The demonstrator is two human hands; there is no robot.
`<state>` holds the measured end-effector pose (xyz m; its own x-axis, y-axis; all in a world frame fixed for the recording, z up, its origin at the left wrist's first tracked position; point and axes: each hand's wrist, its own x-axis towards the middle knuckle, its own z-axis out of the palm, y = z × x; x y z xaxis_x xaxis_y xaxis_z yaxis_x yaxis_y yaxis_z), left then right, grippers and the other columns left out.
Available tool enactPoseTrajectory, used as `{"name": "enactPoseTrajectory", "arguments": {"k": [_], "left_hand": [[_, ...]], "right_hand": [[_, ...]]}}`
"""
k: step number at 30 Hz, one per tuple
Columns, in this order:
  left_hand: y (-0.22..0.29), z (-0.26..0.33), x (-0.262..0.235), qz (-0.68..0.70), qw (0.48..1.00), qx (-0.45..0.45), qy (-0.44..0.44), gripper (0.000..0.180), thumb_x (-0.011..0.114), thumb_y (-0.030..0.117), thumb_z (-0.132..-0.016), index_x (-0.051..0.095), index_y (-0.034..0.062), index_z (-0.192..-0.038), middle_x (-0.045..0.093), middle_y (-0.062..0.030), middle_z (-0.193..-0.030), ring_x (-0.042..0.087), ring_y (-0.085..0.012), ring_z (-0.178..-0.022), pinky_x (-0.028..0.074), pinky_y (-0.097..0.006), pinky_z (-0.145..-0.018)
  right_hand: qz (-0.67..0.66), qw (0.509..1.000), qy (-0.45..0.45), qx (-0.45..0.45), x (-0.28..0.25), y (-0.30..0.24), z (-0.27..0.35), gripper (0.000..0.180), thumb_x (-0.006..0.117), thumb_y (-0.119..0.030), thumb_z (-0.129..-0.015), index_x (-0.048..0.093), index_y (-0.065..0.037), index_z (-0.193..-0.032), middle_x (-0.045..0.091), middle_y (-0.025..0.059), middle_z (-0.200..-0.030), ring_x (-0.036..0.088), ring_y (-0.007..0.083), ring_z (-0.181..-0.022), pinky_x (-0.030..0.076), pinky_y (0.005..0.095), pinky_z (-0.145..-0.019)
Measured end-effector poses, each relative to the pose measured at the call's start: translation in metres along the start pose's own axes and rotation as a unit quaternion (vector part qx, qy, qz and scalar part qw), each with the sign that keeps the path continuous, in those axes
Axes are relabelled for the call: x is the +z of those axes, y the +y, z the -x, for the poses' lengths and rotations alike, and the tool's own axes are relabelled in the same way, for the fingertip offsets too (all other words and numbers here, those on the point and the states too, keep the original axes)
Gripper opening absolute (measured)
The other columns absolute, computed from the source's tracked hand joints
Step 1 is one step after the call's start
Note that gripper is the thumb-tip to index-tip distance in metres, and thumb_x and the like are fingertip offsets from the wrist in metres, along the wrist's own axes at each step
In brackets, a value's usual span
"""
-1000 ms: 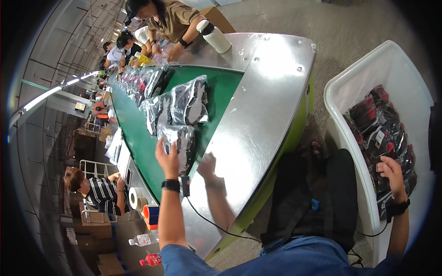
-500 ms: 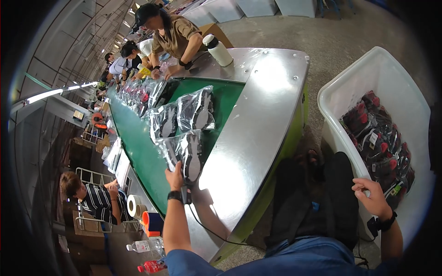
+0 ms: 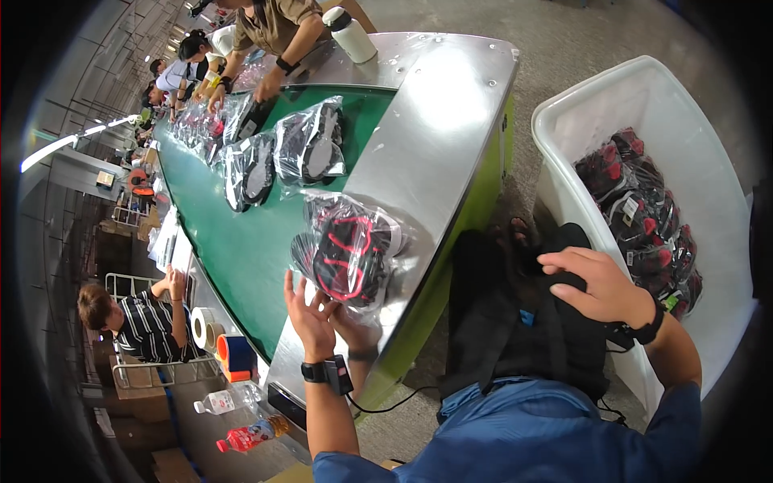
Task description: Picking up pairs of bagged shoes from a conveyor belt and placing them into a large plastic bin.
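A clear plastic bag with a pair of black shoes with red trim (image 3: 352,253) lies across the green belt's edge and the metal tabletop. Just below it my left hand (image 3: 310,320) is palm up with fingers spread, its fingertips close to the bag; whether they touch it I cannot tell. My right hand (image 3: 596,282) hangs over my lap near the white bin (image 3: 555,161), fingers stretched and holding nothing. Farther up the belt lie two more bagged pairs, one bag (image 3: 310,141) with a grey sole facing up, the other bag (image 3: 248,171) beside it.
Several bagged shoes (image 3: 644,217) are heaped in the bin at my right. A white bottle (image 3: 350,36) stands on the metal table (image 3: 435,137). Co-workers handle bags along the green belt (image 3: 233,249). Tape rolls (image 3: 201,326) and drink bottles (image 3: 245,435) are at the lower left.
The nearest bag has turned from grey soles to red-trimmed uppers and lies nearer the metal edge. My left hand has let go of it. My right hand has moved left, away from the bin.
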<state>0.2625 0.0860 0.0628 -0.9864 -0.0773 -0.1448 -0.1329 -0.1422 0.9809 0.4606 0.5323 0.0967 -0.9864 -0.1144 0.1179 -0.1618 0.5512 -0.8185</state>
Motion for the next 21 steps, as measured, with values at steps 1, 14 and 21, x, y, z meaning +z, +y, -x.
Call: {"name": "enactPoseTrajectory", "arguments": {"k": [1,14,21], "left_hand": [[0.005,0.004,0.015,0.005,1.000,-0.018,0.005,0.064,0.053,0.027,-0.105,0.025,0.0179,-0.163,0.043,-0.0180,-0.154,0.061,-0.0279,-0.113,0.058,-0.044,-0.086],[-0.022,0.093,0.190,-0.044,0.986,0.030,-0.158,0.073,0.067,0.005,-0.097,0.027,0.0031,-0.159,0.044,-0.0193,-0.149,0.057,-0.0222,-0.122,0.050,-0.033,-0.102],[-0.038,0.125,0.239,-0.097,0.872,0.250,-0.410,0.086,0.076,0.019,-0.092,0.027,-0.0020,-0.159,0.040,-0.0203,-0.157,0.051,-0.0306,-0.132,0.053,-0.042,-0.099]], "right_hand": [[0.001,1.000,-0.001,0.006,0.003,-0.002,-0.005,0.043,0.070,-0.012,-0.092,0.063,-0.004,-0.133,0.070,0.0131,-0.107,0.069,0.0303,-0.100,0.055,0.0379,-0.090],[-0.316,0.934,0.147,0.083,0.044,0.017,-0.050,0.097,0.076,-0.054,-0.091,0.034,0.008,-0.153,0.046,0.0271,-0.149,0.054,0.0288,-0.131,0.049,0.0359,-0.103],[-0.592,0.705,0.366,0.135,-0.034,0.065,0.043,0.048,0.068,-0.012,-0.092,0.055,0.000,-0.136,0.068,0.0113,-0.121,0.067,0.0209,-0.111,0.052,0.0371,-0.103]]}}
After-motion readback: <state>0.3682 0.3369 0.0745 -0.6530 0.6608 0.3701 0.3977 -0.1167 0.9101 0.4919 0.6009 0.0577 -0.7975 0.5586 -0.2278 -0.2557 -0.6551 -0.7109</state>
